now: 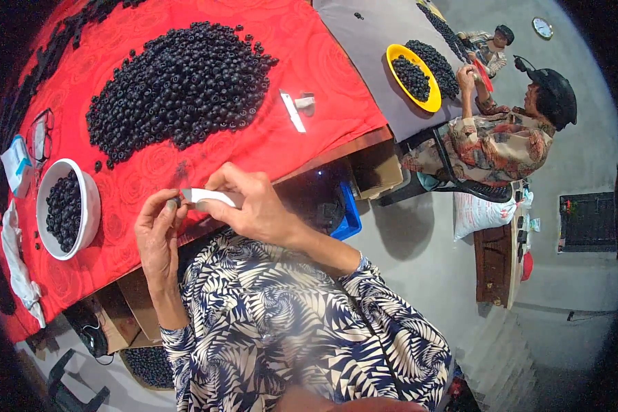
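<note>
Close to the front edge of the red-covered table, my left hand (159, 230) pinches a small black round part (178, 202) between thumb and fingertips. My right hand (255, 209) is closed around a small knife (211, 196) with a white handle, its blade touching or nearly touching the part; the fingers hide the exact contact. Beyond my hands a large heap of similar black ring-like parts (185, 86) covers much of the tablecloth (323, 72). To the left stands a white bowl (93, 206) partly filled with the same parts.
A white strip (292, 112) and a small grey piece (305, 101) lie right of the heap. Eyeglasses (42, 141), a tissue pack (16, 167) and a white cloth (19, 264) are at far left. A co-worker (501, 144) sits at right near a yellow bowl (429, 105); another person (487, 51) sits beyond.
</note>
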Demonstrator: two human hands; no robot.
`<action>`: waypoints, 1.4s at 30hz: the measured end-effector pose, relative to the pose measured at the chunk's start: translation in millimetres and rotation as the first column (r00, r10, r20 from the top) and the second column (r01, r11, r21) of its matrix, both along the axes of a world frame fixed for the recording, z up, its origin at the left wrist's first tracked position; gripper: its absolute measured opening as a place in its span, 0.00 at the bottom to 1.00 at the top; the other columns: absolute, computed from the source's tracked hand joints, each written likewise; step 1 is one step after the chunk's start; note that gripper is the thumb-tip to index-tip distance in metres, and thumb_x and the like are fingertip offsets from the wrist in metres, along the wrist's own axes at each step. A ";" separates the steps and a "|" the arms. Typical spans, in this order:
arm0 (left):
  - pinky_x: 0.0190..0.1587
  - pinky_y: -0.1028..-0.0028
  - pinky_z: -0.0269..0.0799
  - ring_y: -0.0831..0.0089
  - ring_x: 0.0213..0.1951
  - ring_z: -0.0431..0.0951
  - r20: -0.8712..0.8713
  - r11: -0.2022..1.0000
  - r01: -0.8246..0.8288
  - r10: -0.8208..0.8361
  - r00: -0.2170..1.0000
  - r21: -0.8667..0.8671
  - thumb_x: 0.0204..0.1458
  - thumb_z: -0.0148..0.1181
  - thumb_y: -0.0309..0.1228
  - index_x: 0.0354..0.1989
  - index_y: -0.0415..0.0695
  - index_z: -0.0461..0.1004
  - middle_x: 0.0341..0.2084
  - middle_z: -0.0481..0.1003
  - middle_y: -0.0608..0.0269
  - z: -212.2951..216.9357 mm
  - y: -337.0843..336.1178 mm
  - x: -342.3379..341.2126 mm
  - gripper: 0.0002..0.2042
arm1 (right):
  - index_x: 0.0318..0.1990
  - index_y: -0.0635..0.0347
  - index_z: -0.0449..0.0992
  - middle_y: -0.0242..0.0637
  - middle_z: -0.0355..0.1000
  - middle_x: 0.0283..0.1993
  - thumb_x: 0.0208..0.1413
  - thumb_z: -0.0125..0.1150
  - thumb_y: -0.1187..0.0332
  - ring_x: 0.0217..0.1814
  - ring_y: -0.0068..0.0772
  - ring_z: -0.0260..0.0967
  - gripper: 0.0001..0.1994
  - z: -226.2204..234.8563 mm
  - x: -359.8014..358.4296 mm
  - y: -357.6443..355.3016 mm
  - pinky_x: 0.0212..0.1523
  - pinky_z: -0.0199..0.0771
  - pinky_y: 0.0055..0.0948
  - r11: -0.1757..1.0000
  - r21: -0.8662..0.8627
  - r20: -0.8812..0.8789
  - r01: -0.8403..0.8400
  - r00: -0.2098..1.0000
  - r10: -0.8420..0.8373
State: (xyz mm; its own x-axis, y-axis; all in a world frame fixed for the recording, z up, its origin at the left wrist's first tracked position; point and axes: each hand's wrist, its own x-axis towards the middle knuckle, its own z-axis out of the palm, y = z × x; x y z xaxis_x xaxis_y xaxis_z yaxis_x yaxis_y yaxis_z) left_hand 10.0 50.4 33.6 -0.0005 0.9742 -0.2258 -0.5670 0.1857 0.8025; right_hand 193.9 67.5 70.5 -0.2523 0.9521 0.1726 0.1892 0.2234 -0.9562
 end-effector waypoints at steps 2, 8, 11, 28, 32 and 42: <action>0.39 0.80 0.74 0.71 0.35 0.77 -0.034 0.999 -0.020 0.019 0.999 -0.025 0.51 0.53 0.22 0.40 0.33 0.70 0.33 0.74 0.56 2.0 -9.6 -4.3 0.09 | 0.32 0.67 0.67 0.47 0.73 0.25 0.45 0.60 0.72 0.28 0.39 0.74 0.10 -3.3 -6.2 -2.4 0.27 0.73 0.33 0.999 0.028 -0.010 -0.018 1.000 0.018; 0.38 0.76 0.74 0.72 0.32 0.76 -0.034 0.997 -0.074 0.074 0.997 0.011 0.51 0.54 0.23 0.39 0.35 0.70 0.34 0.74 0.56 -2.8 -16.4 1.4 0.08 | 0.32 0.66 0.69 0.45 0.73 0.26 0.46 0.62 0.68 0.27 0.27 0.71 0.11 0.3 -7.6 -4.3 0.27 0.71 0.27 1.000 -0.006 0.137 0.002 0.991 -0.001; 0.42 0.75 0.69 0.73 0.38 0.72 -0.008 0.997 -0.063 0.064 0.998 0.035 0.49 0.56 0.24 0.38 0.37 0.70 0.36 0.73 0.58 1.8 -5.3 7.5 0.08 | 0.34 0.65 0.70 0.36 0.72 0.28 0.49 0.61 0.71 0.30 0.20 0.68 0.09 -6.8 -3.1 -1.7 0.30 0.69 0.22 0.982 -0.162 0.070 0.097 0.994 -0.087; 0.46 0.69 0.72 0.67 0.40 0.75 0.058 0.968 -0.072 0.060 0.997 0.239 0.47 0.55 0.19 0.40 0.34 0.71 0.36 0.73 0.53 -4.6 -15.2 -5.2 0.10 | 0.35 0.66 0.69 0.31 0.70 0.29 0.51 0.58 0.75 0.28 0.15 0.65 0.06 -17.9 -11.3 -5.7 0.30 0.65 0.15 0.985 -0.165 -0.004 0.045 0.999 -0.046; 0.41 0.77 0.73 0.73 0.35 0.76 -0.043 0.937 -0.115 0.137 0.990 0.328 0.47 0.57 0.18 0.37 0.34 0.72 0.32 0.74 0.58 -4.6 -15.0 -1.1 0.08 | 0.35 0.66 0.69 0.32 0.70 0.29 0.51 0.58 0.75 0.28 0.16 0.65 0.06 -18.4 -10.7 -6.2 0.31 0.66 0.16 0.986 -0.163 -0.007 0.036 0.999 -0.037; 0.39 0.79 0.74 0.74 0.33 0.77 -0.154 0.963 -0.146 0.183 0.971 0.226 0.46 0.57 0.17 0.36 0.33 0.73 0.30 0.76 0.58 6.8 -14.7 -0.5 0.08 | 0.34 0.67 0.69 0.35 0.72 0.31 0.47 0.62 0.73 0.33 0.20 0.67 0.09 -12.4 -10.5 -5.4 0.34 0.67 0.19 0.975 -0.219 -0.029 0.032 0.999 -0.039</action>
